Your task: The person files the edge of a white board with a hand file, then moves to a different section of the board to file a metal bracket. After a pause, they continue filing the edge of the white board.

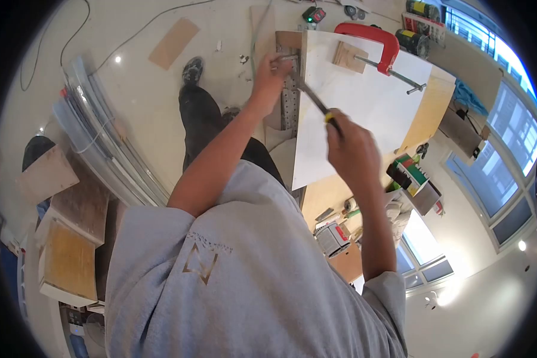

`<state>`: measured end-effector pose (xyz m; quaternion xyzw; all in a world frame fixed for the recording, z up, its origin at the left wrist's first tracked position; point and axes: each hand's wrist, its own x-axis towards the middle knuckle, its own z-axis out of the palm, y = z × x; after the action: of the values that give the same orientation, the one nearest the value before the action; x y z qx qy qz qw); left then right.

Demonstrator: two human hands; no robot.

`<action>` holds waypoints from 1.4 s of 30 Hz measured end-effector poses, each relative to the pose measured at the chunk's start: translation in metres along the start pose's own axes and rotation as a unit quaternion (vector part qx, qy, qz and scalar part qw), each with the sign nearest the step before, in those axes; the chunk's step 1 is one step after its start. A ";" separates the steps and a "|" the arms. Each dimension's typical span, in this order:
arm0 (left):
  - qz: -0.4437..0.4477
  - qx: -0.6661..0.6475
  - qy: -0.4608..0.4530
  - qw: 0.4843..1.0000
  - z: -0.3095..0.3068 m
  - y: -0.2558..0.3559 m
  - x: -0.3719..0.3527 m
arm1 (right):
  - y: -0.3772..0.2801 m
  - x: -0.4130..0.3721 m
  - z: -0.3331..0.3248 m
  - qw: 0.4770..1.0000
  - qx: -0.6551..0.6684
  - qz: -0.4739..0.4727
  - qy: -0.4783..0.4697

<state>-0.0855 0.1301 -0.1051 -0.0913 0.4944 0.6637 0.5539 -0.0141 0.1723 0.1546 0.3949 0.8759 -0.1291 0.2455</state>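
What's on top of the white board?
A wooden block lies on the white board, with a red clamp's screw end against it. The right hand, holding a dark-handled tool, is above the board. The surface beneath the block is covered.
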 end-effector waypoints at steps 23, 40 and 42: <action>0.033 0.023 0.044 0.998 0.002 -0.032 -0.024 | 0.000 -0.026 0.001 0.999 -0.045 -0.010 -0.025; 0.001 0.121 0.013 0.993 -0.031 -0.065 -0.016 | 0.025 -0.034 0.065 0.998 -0.022 -0.016 -0.057; -0.005 0.114 0.010 0.993 -0.023 -0.046 -0.027 | 0.018 -0.042 0.046 0.998 -0.041 -0.020 -0.048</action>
<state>-0.0477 0.0905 -0.1242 -0.0359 0.5719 0.5994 0.5589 0.0389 0.1382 0.1375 0.3605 0.8753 -0.1162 0.3005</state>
